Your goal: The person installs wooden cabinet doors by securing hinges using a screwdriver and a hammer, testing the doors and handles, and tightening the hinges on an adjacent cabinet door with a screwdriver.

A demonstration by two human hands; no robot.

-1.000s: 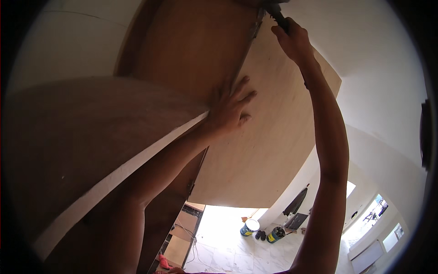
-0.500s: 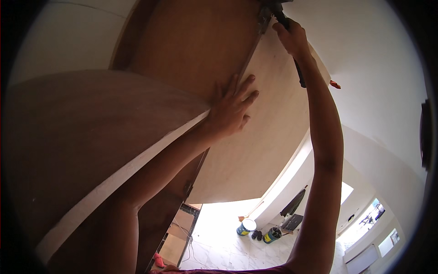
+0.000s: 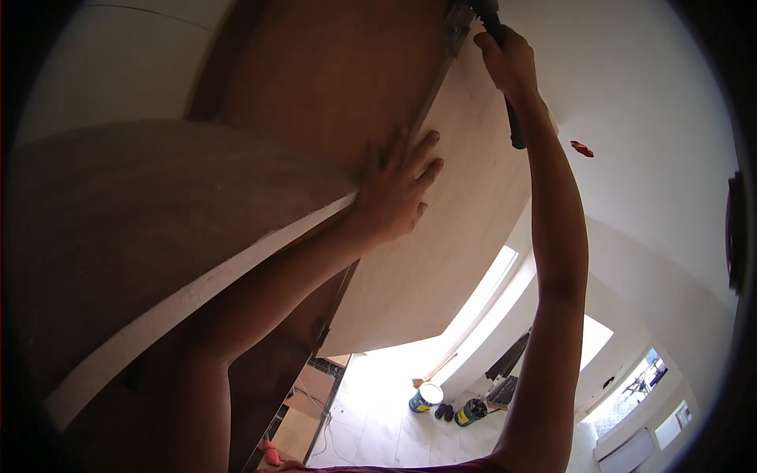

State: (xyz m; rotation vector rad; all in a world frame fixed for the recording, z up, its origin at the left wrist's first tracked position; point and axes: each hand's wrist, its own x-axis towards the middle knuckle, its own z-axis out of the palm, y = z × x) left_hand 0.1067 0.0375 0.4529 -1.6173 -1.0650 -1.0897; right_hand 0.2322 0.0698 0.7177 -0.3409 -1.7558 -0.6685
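My right hand (image 3: pixel 509 65) is raised high and wrapped round the black handle of a hammer (image 3: pixel 516 130). The hammer's head is mostly cut off by the upper edge. Beside it, a dark metal hinge (image 3: pixel 457 30) joins the pale wooden door panel (image 3: pixel 453 229) to the brown cabinet (image 3: pixel 339 71). My left hand (image 3: pixel 397 189) lies with fingers spread against the panel's hinged edge. A second hinge (image 3: pixel 322 333) shows lower down on that edge.
A thick curved board (image 3: pixel 181 189) fills the left side, its pale edge along my left forearm. Below are a white-topped bucket (image 3: pixel 426 396), a second bucket (image 3: pixel 471 411), dark shoes (image 3: pixel 444 412) and cables on a tiled floor (image 3: pixel 374 430). An orange-red object (image 3: pixel 582 148) shows against the white wall.
The door panel has swung slightly left, exposing more wall and the bright opening behind it. The hammer and my right hand have shifted slightly; my left hand stays on the panel's edge.
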